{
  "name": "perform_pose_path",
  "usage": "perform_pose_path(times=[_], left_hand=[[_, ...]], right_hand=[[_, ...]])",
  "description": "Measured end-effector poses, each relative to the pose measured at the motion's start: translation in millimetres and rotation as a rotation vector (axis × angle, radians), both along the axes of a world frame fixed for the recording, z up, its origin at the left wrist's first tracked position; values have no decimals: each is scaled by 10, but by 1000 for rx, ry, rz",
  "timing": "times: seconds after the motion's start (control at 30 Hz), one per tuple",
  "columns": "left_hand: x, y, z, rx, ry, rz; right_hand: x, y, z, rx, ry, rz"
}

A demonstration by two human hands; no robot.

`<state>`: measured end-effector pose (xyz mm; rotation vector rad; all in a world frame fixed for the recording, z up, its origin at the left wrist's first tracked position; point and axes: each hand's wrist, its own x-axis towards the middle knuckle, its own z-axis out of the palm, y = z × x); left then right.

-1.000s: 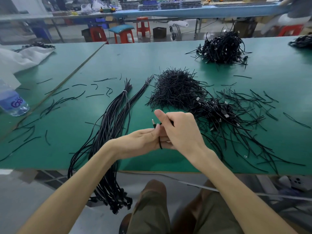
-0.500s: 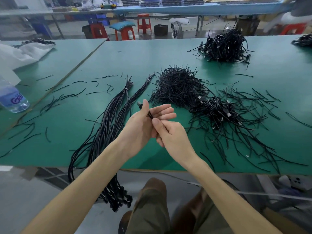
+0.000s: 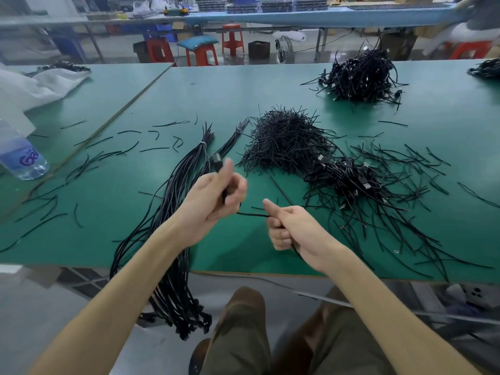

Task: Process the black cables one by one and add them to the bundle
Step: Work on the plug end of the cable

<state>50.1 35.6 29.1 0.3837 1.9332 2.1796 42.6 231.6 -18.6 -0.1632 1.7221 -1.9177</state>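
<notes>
L hand (image 3: 213, 197): fingers clamped on cable (image 3: 251, 214), plug (image 3: 216, 160) out at 12 o'clock. R hand (image 3: 293, 230): fist curled round same cable. Bundle (image 3: 176, 185) at L hand's 9 o'clock.

Green table (image 3: 270, 85), cable bundle (image 3: 186, 174), tie heap (image 3: 284, 136), bottle (image 3: 21, 158)

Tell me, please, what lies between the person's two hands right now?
In the head view, a short, nearly straight stretch of one black cable runs from the left hand to the right hand. Both hands grip it above the green table.
</notes>
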Motion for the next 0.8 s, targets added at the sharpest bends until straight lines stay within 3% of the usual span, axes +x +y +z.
perform_pose_path(times=[0.1, 0.13, 0.17, 0.27, 0.33, 0.43, 0.57, 0.7, 0.8], left_hand=[[42, 47, -45, -713, 111, -213], [70, 82, -77, -866, 129, -286], [94, 110, -107, -948, 155, -319], [78, 123, -170, -950, 265, -210], [39, 120, -200, -958, 296, -152], [50, 111, -215, -775, 307, -163], [70, 111, -259, -391, 102, -176], [-46, 130, -347, 69, -85, -37], [-182, 61, -272, 534, -231, 108]], right_hand=[[-56, 33, -2, 163, 42, -26], [-57, 17, 27, 217, 110, -25], [-57, -7, 62, 250, 181, -32], [-36, -26, 213, 281, 361, -139], [-10, -26, 287, 429, 553, -188], [85, -108, 393, 597, 753, -174], [118, -147, 469, 578, 830, -226], [181, -199, 406, 529, 867, -202], [181, -226, 245, 514, 835, -125]])
